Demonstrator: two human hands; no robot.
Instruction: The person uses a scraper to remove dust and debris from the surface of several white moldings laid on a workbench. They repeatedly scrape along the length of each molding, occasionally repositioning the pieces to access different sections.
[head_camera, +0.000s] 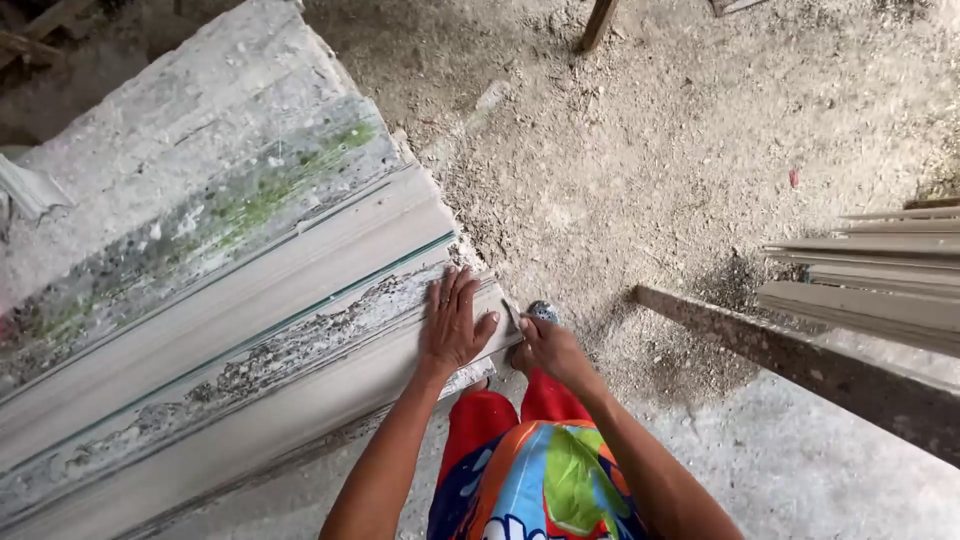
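Two bare hands, left (452, 325) and right (548, 348), one long grey plaster moulding slab (230, 300), one dusty wooden beam (800, 365), one stack of pale moulding strips (880, 275).

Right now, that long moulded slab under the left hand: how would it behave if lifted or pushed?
Probably heavy and stiff: the moulded slab is thick, long and cement-like. Likely brittle at its thin ridges, where the surface by the left hand is already flaking. Unlikely to roll, being broad and resting flat; its dusty face should not be slippery.

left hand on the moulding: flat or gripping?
Flat. The left hand lies palm down, fingers spread, on the end of the long grey moulding; no fingers curl around its edge.
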